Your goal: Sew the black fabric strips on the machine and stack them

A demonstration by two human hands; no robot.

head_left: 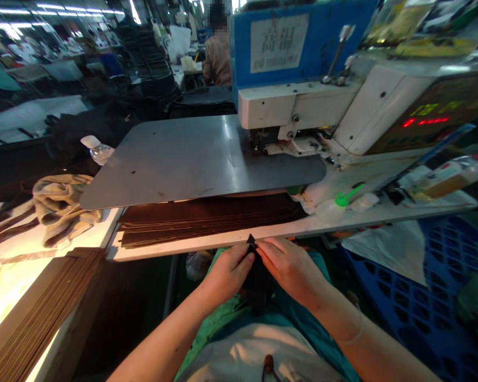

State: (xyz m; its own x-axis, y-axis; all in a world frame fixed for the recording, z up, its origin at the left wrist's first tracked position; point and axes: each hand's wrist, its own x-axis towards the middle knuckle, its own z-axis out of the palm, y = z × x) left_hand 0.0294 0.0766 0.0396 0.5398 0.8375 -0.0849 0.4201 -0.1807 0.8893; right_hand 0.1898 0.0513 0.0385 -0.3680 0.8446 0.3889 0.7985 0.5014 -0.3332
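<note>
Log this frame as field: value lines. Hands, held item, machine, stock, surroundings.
left hand: pinching a dark piece
right hand: at the same piece, grip partly hidden
hands' position: by the near edge of the white table
machine: blue-and-white machine, display panel lit
stock: brown sheets stacked partly beneath metal plate; another brown stack lower left
left: crumpled cloth
right: blue crate

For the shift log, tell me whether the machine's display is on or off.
On: the display shows glowing green and red characters.
</note>
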